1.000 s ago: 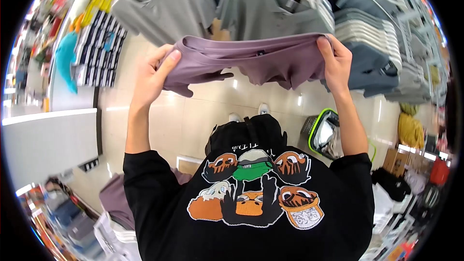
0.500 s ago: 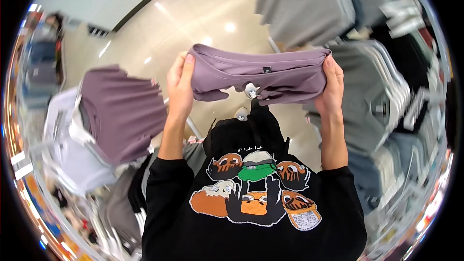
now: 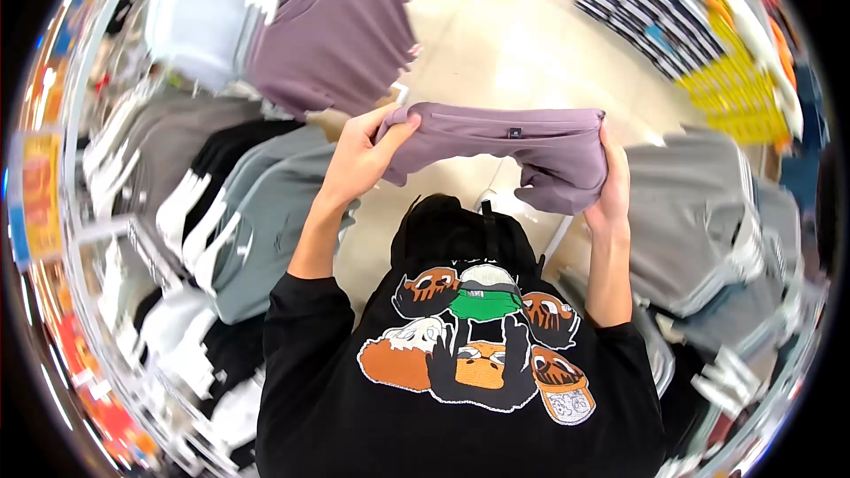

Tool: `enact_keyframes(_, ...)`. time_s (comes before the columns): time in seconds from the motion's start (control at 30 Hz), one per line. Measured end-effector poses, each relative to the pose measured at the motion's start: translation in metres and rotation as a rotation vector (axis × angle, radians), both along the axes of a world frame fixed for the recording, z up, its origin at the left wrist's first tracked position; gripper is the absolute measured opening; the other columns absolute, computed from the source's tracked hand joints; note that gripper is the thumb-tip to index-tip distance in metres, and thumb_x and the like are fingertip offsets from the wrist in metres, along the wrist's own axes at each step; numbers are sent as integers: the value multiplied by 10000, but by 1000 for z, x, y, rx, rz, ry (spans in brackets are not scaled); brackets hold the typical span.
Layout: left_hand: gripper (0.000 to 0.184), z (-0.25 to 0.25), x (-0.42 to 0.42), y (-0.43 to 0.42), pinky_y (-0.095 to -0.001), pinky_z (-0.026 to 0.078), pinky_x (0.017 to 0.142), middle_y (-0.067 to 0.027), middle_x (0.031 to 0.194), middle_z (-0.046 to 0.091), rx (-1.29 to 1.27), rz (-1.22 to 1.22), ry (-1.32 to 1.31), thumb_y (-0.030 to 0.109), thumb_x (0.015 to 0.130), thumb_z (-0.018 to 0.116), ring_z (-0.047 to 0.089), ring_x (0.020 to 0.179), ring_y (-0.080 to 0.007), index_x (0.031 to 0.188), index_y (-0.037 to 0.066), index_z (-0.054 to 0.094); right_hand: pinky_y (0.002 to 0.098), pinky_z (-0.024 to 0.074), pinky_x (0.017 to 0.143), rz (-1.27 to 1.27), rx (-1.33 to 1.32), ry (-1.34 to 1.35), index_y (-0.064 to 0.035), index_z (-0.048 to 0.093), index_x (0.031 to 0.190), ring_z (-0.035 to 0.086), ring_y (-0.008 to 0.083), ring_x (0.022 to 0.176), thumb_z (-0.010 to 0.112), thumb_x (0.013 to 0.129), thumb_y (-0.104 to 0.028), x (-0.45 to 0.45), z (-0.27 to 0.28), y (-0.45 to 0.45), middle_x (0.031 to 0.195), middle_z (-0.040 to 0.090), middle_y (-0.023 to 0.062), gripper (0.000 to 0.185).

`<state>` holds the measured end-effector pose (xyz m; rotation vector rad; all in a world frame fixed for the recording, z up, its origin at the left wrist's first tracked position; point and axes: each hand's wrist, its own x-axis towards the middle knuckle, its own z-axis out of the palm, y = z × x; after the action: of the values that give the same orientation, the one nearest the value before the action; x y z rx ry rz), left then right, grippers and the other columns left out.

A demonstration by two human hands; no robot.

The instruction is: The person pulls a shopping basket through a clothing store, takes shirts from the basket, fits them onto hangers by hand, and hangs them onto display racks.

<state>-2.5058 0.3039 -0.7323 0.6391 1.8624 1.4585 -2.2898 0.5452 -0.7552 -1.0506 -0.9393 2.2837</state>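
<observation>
A mauve knit top (image 3: pixel 567 164) with a small dark neck label (image 3: pixel 515 134) is held up in front of me, its upper edge stretched between both hands. My left hand (image 3: pixel 359 159) pinches the top's left end, thumb over the cloth. At the other end, my right hand (image 3: pixel 613 181) grips the edge, with most of its fingers behind the fabric. The lower part of the garment hangs in folds, bunched more toward the right. My black printed T-shirt (image 3: pixel 469 425) fills the view below.
Mauve tops (image 3: pixel 341 31) hang on a rack at upper left. Teal-grey garments (image 3: pixel 274 248) on white hangers are close by my left arm. Grey garments (image 3: pixel 682 221) hang right of my right hand. A yellow basket (image 3: pixel 739 88) and striped clothing (image 3: pixel 651 18) stand at upper right.
My view has turned: the mauve rack moved up from the left, and the grey garments moved down on the right. The top stays in both hands, its left end now more gathered.
</observation>
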Motion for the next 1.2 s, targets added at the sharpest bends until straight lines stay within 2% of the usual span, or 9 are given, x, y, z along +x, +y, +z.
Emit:
enact_keyframes(0.07,210,3,2,-21,-211,448,699,46,883,632,-93,99,172,166,1012,615,546,829,-23,1058,-25,690,324,561,832,181,16,55,-13,632,1154,681,175,918,548,1037,-352,-27,9,-1,1050,689,110,368)
enact_keyframes(0.23,173,-2,6,-52,-312,484,625,-36,891,649,-200,420,750,82,962,625,609,772,-159,1107,90,720,314,563,820,444,-25,52,16,622,1168,689,181,892,532,1045,-354,-88,2,-14,1053,691,130,401)
enact_keyframes(0.37,169,-5,-1,-71,-301,477,625,-24,880,647,-529,516,955,80,946,636,587,734,-144,1092,75,721,305,560,813,556,60,63,24,624,1182,685,163,891,529,1048,-346,-134,6,-34,1054,692,115,405)
enact_keyframes(0.63,251,-17,-59,-122,-239,420,716,24,776,575,18,597,-173,116,930,512,489,759,-76,958,-88,656,258,510,820,769,136,84,0,673,1115,644,98,898,577,1038,-291,-218,-28,-64,1018,689,47,317)
enact_keyframes(0.8,223,-9,-79,-139,-286,441,708,-33,743,569,-91,773,105,134,918,536,510,723,-144,888,-67,629,265,491,889,766,202,37,19,666,1139,637,109,964,565,1043,-281,-272,-43,-74,1079,689,58,330)
enact_keyframes(0.9,93,-5,-93,-152,-369,480,698,-130,815,603,-521,637,868,71,873,574,567,756,-304,895,10,640,282,467,954,764,187,33,32,653,1171,624,121,1032,548,1051,-275,-297,-54,-82,1140,681,71,346)
enact_keyframes(1.07,73,-16,-96,-174,-322,463,704,-66,835,606,-374,805,695,33,916,577,559,759,-207,965,9,625,305,429,1015,868,180,104,40,660,1175,611,132,1073,549,1052,-269,-338,-72,-105,1149,679,69,350)
enact_keyframes(1.13,98,-20,-95,-183,-253,415,702,13,824,559,35,945,82,79,972,553,492,767,-93,969,-5,604,303,415,1019,984,250,116,51,658,1181,596,128,1080,543,1057,-266,-357,-68,-116,1131,681,63,360)
enact_keyframes(1.2,162,-25,-95,-196,-202,364,702,57,844,515,65,914,35,135,1019,516,422,789,-30,966,3,596,290,412,1009,1079,332,113,45,661,1187,587,116,1076,543,1058,-270,-379,-77,-117,1128,681,55,361)
